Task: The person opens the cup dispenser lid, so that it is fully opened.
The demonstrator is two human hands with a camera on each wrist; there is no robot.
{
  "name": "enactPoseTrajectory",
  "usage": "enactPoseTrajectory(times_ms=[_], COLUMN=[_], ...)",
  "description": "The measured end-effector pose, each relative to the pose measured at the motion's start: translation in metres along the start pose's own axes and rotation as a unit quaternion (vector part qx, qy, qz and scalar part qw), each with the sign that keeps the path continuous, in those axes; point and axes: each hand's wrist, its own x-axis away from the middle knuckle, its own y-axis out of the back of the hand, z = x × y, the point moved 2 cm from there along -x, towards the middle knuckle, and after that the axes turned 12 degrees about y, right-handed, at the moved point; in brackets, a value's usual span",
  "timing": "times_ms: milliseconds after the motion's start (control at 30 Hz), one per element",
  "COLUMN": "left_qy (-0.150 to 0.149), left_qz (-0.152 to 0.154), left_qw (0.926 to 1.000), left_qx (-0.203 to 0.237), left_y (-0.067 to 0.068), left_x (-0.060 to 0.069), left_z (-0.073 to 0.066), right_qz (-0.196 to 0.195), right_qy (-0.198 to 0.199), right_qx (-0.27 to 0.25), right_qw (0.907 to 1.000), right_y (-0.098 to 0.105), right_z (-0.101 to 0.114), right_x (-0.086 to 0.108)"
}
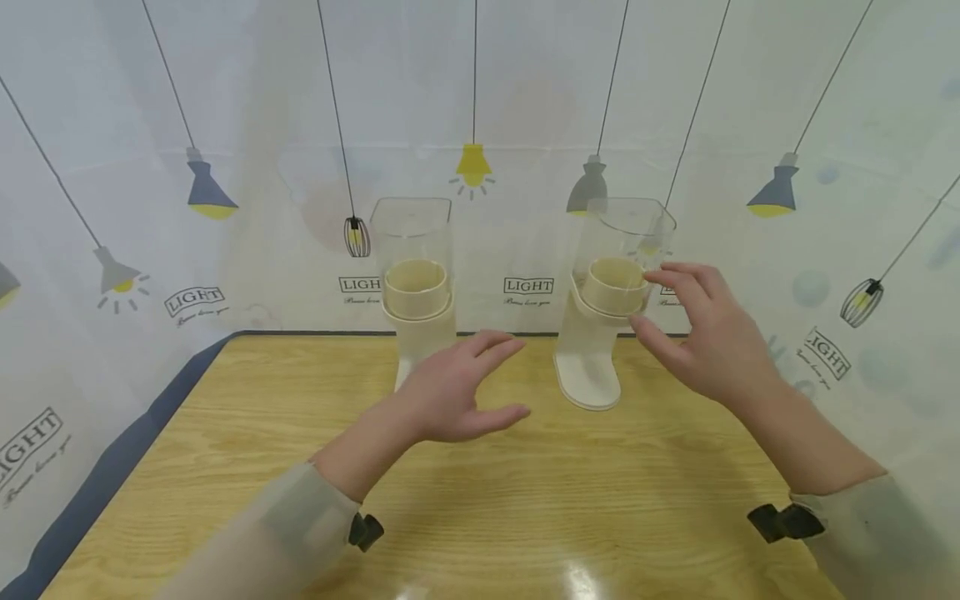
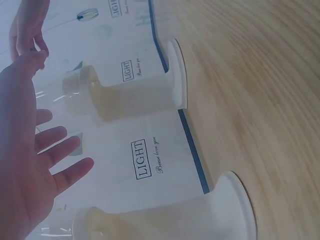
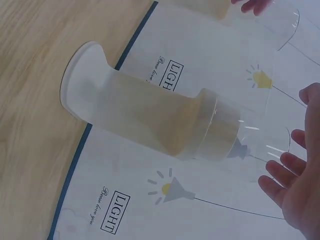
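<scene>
Two dispenser-like stands with clear upper containers and cream bases stand side by side at the table's back edge. My right hand [image 1: 716,346] is held up at the side of the right stand [image 1: 588,371], its fingers spread beside the clear container [image 1: 626,218]; whether they touch it I cannot tell. In front of the left stand [image 1: 417,307] my left hand [image 1: 453,387] hovers over the table, holding nothing, fingers pointing right. It covers part of that stand's base. The left wrist view shows the left hand [image 2: 27,170] with its fingers apart.
A wooden table [image 1: 480,508] lies under both hands. Directly behind the stands hangs a pale curtain [image 1: 525,92] printed with lamps and the word LIGHT. It also encloses the left and right sides. Each wrist wears a small black device [image 1: 366,531].
</scene>
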Motion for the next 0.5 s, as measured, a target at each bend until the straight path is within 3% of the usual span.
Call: enactPoseTrajectory(times_ms=[267, 500], left_qy=[0.019, 0.034], left_qz=[0.012, 0.019], left_qw=[0.9997, 0.9986], left_qx=[0.013, 0.037], left_y=[-0.002, -0.003], left_x=[-0.019, -0.037], left_z=[-0.009, -0.010], right_qz=[0.013, 0.048], right_qy=[-0.087, -0.162], right_qx=[-0.012, -0.027], right_qw=[0.9961, 0.9852], right_y=[0.004, 0.002], right_z=[-0.020, -0.035], right_x=[-0.018, -0.035])
